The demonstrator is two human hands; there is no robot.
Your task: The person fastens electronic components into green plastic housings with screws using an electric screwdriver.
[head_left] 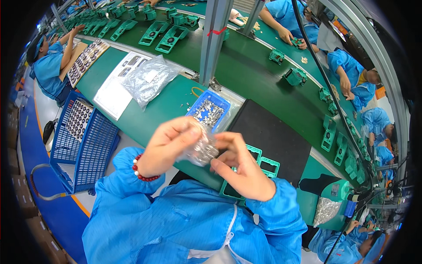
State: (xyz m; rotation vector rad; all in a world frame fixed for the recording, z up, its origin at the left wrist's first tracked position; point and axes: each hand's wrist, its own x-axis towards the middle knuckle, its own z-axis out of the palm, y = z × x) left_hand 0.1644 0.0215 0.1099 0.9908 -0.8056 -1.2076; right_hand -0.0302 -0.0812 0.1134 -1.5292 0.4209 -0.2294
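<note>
In front of my chest, a clear plastic bag of small shiny metal parts (203, 152) hangs between my hands, its edges smeared by motion. My left hand (173, 138) is closed on the bag's upper end, thumb on top. My right hand (246, 169) has its fingers bent around the bag's right side, with thumb and fingertips at its edge. Just beyond the bag lies a blue tray (227, 107) with many small metal pieces in it. Green plastic frames (269, 166) lie on the bench, partly hidden behind my right hand and sleeve.
A black mat (272, 132) lies right of the tray. A metal post (215, 44) rises beyond it, beside a conveyor (250, 79) carrying green housings. Left are a clear bag (151, 79), printed sheets (116, 94) and a blue basket (94, 152). A green power tool (336, 190) lies right. Co-workers sit around.
</note>
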